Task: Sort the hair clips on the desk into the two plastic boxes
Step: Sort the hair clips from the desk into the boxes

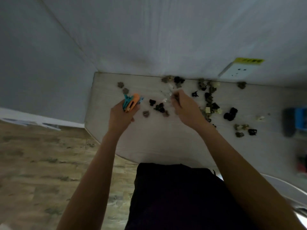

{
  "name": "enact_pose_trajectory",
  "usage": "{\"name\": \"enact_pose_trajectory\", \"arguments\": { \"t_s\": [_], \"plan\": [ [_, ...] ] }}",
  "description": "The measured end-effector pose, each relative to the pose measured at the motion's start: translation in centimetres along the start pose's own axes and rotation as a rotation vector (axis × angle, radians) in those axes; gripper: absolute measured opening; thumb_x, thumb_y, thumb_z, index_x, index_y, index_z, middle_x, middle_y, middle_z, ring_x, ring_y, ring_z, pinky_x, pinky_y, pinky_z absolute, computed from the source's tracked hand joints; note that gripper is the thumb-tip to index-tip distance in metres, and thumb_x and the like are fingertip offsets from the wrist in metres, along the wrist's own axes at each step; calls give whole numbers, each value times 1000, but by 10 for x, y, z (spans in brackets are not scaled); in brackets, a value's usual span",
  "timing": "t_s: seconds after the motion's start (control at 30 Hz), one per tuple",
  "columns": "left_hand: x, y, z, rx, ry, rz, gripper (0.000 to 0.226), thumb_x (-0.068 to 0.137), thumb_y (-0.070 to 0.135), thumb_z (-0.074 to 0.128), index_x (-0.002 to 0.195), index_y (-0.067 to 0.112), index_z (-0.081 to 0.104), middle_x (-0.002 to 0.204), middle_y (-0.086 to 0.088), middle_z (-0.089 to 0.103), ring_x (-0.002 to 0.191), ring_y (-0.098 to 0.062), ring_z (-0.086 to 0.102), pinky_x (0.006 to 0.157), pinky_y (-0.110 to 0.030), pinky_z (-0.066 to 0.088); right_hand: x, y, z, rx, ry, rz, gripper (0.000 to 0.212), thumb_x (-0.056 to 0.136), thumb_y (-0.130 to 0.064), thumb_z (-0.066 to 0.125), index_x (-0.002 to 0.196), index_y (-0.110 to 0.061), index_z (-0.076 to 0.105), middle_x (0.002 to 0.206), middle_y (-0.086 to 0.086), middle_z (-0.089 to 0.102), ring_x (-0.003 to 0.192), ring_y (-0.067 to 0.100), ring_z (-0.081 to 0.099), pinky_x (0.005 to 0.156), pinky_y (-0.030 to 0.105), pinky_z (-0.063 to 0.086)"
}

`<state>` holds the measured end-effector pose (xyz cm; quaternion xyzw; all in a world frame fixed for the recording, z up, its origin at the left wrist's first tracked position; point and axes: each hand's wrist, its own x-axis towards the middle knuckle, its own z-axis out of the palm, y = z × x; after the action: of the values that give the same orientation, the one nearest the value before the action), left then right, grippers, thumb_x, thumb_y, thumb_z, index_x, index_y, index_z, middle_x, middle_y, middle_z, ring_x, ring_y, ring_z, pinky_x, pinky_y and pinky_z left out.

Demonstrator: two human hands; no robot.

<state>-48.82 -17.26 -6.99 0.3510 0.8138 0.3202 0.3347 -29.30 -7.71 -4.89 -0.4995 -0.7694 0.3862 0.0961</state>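
Off the desk's (pixel 149 143) left edge there is only bare floor (pixel 41 163). Over that end the left hand (pixel 122 116) is curled shut around a bundle of long clips (pixel 131 102), orange and teal, their tips poking out past the fingers. Small dark claw clips (pixel 159 107) lie between the hands. The right hand (pixel 186 107) is pinched on something thin and clear, too blurred to name; it could be a box edge. More claw clips (pixel 210 98) trail rightward to the wall, well apart from each other. They look light, stiff and springy; I would take each by its body, not the teeth. At the far right sits a blurred blue thing (pixel 299 117). I cannot make out either box with certainty.
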Motion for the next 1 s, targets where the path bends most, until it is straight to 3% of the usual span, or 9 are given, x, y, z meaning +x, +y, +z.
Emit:
{"name": "enact_pose_trajectory", "arguments": {
  "t_s": [0.13, 0.33, 0.47, 0.57, 0.67, 0.8, 0.9, 1.0],
  "plan": [
    [-14, 31, 33, -19, -149, 79, 21, 83, 31, 67, 68, 28, 52, 55, 3, 59, 39, 0, 53, 46, -13, 44, -68, 51, -47, 206, 132, 142, 11, 98, -23, 39, 100, -14, 45, 70, -1, 50, 59, 18, 47, 59, 37, 39],
    [-55, 104, 117, -44, -418, 283, 18, 87, 24, 64, 72, 26, 54, 53, 4, 58, 38, -1, 51, 44, -16, 43, -162, 155, -119, 342, 437, 329, 4, 97, -14, 44, 98, -18, 42, 74, 0, 50, 59, 15, 44, 63, 34, 40],
    [-97, 148, 187, 46, -533, 402, 16, 87, 34, 62, 81, 19, 60, 68, -11, 67, 44, -6, 55, 53, -33, 51, -224, 213, -166, 286, 545, 391, 10, 97, -13, 44, 106, -13, 45, 81, 5, 53, 67, 21, 48, 63, 33, 41],
    [-140, 175, 245, 92, -625, 515, 19, 86, 40, 61, 82, 22, 62, 68, -13, 68, 53, -17, 61, 54, -37, 51, -276, 255, -198, 185, 543, 429, 14, 95, -22, 47, 106, -13, 47, 88, 11, 57, 79, 26, 55, 73, 42, 44],
    [-178, 195, 295, 146, -690, 578, 33, 83, 39, 59, 93, 9, 66, 75, -17, 70, 58, -30, 62, 53, -41, 51, -303, 290, -224, 25, 490, 459, 19, 95, -14, 47, 112, -5, 49, 95, 17, 59, 85, 30, 56, 71, 37, 39],
    [-212, 210, 340, 269, -629, 666, 29, 84, 39, 63, 92, 11, 63, 64, 1, 60, 55, -18, 59, 55, -33, 48, -300, 319, -247, -166, 326, 368, 26, 94, -12, 48, 119, -6, 52, 114, 22, 62, 100, 38, 58, 78, 40, 44],
    [-225, 221, 358, 331, -560, 730, 26, 85, 36, 63, 91, 11, 63, 69, -3, 62, 53, -10, 52, 49, -15, 34, -284, 333, -256, -222, 174, 271, 25, 93, -19, 50, 116, -10, 56, 112, 19, 63, 101, 34, 58, 80, 40, 47],
    [-232, 236, 372, 427, -499, 794, 34, 85, 39, 63, 107, 13, 64, 84, -10, 70, 69, -21, 63, 57, -23, 39, -279, 343, -267, -247, 148, 239, 23, 93, -20, 51, 112, -8, 58, 111, 18, 64, 99, 33, 60, 78, 36, 45]
  ]
}}
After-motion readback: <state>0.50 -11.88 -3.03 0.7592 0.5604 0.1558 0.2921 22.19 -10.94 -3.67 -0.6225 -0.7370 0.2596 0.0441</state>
